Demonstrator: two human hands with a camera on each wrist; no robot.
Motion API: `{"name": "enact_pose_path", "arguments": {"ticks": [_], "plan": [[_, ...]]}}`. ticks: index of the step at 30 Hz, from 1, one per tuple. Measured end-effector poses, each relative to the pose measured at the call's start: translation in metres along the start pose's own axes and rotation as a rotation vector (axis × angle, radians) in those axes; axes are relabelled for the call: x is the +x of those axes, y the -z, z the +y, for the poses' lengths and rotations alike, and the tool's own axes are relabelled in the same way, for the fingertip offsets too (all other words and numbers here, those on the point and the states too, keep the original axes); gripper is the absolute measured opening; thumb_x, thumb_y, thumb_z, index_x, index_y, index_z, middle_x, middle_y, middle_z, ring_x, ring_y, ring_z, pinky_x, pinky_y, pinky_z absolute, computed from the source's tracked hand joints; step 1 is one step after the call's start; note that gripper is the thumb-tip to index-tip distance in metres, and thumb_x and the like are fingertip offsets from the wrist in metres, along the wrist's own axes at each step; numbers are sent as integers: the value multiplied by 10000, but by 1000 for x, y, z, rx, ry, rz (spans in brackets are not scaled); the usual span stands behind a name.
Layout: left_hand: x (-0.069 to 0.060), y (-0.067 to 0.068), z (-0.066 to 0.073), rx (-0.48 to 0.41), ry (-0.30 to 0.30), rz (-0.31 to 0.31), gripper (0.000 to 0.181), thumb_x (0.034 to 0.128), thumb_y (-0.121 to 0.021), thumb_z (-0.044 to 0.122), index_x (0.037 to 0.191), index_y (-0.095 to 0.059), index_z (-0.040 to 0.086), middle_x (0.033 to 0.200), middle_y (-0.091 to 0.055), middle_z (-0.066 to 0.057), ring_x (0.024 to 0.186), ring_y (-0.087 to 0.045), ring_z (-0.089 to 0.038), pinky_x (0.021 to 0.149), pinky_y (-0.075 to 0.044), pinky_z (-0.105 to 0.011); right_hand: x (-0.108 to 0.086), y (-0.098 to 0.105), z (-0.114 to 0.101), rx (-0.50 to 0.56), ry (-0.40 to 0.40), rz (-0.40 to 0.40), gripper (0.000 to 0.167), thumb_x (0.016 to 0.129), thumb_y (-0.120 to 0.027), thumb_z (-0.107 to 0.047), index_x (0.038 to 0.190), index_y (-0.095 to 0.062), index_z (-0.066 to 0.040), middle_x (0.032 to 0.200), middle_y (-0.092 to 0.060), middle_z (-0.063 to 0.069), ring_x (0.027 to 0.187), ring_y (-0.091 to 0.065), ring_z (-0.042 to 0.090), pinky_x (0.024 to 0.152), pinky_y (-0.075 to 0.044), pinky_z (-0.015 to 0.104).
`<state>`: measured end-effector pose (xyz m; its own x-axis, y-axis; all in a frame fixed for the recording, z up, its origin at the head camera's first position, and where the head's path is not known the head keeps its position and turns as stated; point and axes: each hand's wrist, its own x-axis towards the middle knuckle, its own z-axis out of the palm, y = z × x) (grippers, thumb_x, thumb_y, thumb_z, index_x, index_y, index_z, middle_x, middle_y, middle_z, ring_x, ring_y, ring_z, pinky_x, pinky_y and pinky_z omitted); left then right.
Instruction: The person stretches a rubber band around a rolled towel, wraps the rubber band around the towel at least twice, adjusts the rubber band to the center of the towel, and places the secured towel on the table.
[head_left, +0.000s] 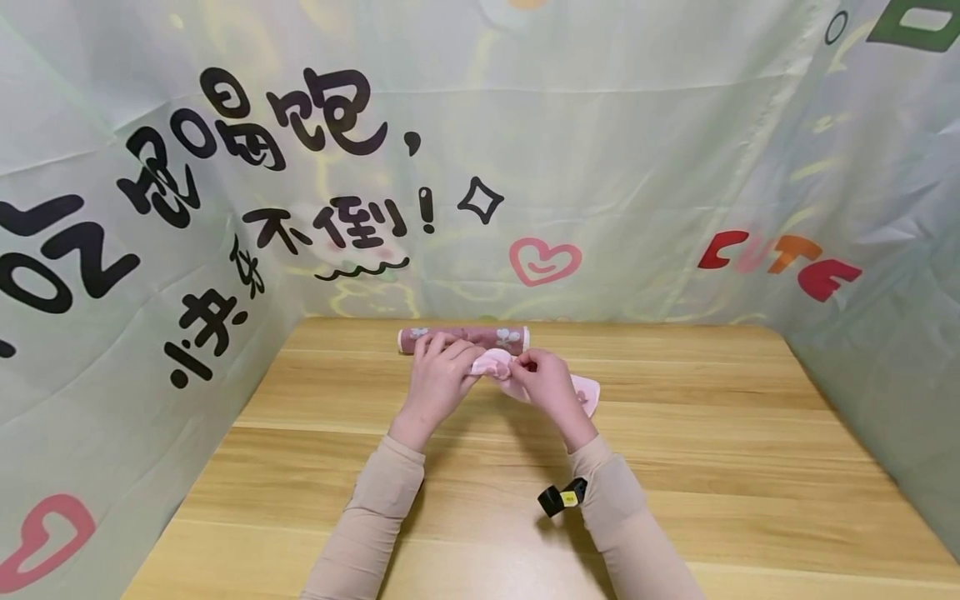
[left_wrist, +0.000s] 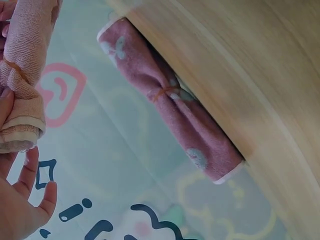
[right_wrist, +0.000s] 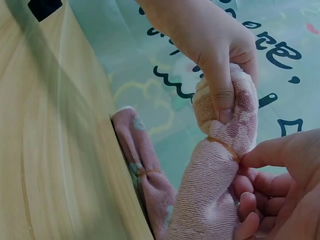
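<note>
A light pink rolled towel (right_wrist: 205, 185) is held up off the table between both hands. My left hand (head_left: 438, 379) grips one end of it, thumb pressed along the cloth. An orange-brown rubber band (right_wrist: 222, 145) circles the roll near that end. The thumb and index finger of my right hand (head_left: 547, 383) pinch at the band, while its other fingers curl beside the towel. Behind the hands lies a dark pink rolled towel (left_wrist: 155, 95) with pale flower patterns, cinched at its middle by another rubber band (left_wrist: 165, 92).
The wooden table (head_left: 720, 433) runs up to a printed cloth backdrop (head_left: 637, 192) at the back and sides. A small black device (head_left: 552, 501) with a yellow label sits at my right wrist. The dark pink towel lies by the table's far edge.
</note>
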<state>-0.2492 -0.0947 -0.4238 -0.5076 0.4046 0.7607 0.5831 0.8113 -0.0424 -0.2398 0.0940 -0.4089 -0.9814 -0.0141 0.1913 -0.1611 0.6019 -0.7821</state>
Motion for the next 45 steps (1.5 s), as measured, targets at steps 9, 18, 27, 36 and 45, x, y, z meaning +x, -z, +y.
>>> {"name": "enact_pose_path", "arguments": {"ticks": [9, 18, 27, 36, 45], "plan": [[1, 1, 0, 15, 4, -26, 263, 843, -705, 422, 982, -736, 201, 995, -735, 52, 1005, -585, -208, 939, -434, -486, -6, -10, 0, -185, 170, 171, 212, 795, -750, -240, 712, -621, -93, 724, -611, 56, 696, -553, 216, 645, -459, 335], [1, 3, -1, 19, -4, 3, 254, 816, -733, 396, 976, -738, 199, 987, -740, 47, 997, -593, -212, 934, -403, -480, -8, -9, 0, -421, 252, 253, 272, 796, -757, -307, 687, -585, -125, 716, -595, 39, 735, -515, 248, 650, -402, 397], [3, 2, 0, 41, -41, 19, 228, 828, -737, 381, 971, -733, 204, 987, -743, 53, 1006, -605, -223, 928, -405, -482, -4, 2, 6, -469, 158, 176, 201, 758, -698, -213, 639, -544, -160, 738, -598, 37, 807, -518, 274, 714, -420, 466], [0, 0, 1, 35, -28, 6, 228, 822, -754, 376, 966, -739, 200, 978, -742, 50, 989, -594, -218, 940, -419, -509, -4, 2, 3, -443, 187, 110, 265, 802, -714, -285, 652, -547, -145, 736, -582, 44, 800, -527, 282, 721, -425, 477], [1, 5, -8, -35, 92, -47, 251, 806, -776, 354, 965, -742, 164, 984, -749, 11, 994, -589, -237, 936, -390, -502, -4, -6, 6, -390, 552, 191, 101, 811, -707, -126, 836, -612, -103, 870, -593, 56, 864, -546, 284, 764, -465, 460]]}}
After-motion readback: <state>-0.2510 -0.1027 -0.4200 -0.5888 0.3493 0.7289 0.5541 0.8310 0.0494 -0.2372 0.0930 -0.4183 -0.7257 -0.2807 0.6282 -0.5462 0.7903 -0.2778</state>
